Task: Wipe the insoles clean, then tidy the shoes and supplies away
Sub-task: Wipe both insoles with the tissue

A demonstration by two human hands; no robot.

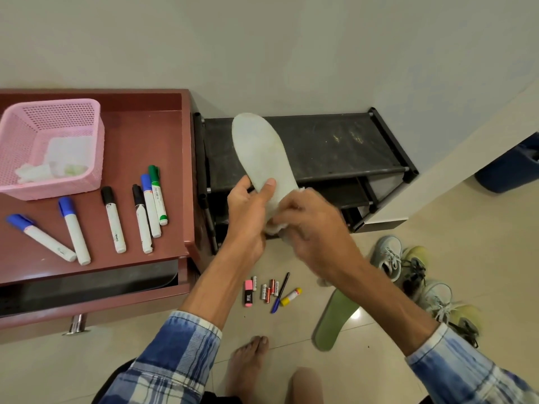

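Note:
I hold a pale whitish insole (261,151) up in front of the black shoe rack (326,147). My left hand (248,211) grips its heel end, thumb on top. My right hand (309,225) grips a white wipe (275,227) pressed against the insole's lower part. A second, green insole (332,319) lies on the tiled floor at the right. Beside it are two light sneakers (388,255) (437,298) with yellowish toes. A pink basket (49,147) on the red-brown cabinet holds more white wipes (58,164).
Several whiteboard markers (113,220) lie on the cabinet top (140,135); its drawer (87,290) stands open below. On the floor near my bare foot (248,365) lie a pink eraser, batteries (268,290), a pen and a glue stick. A dark blue bin (510,170) stands at far right.

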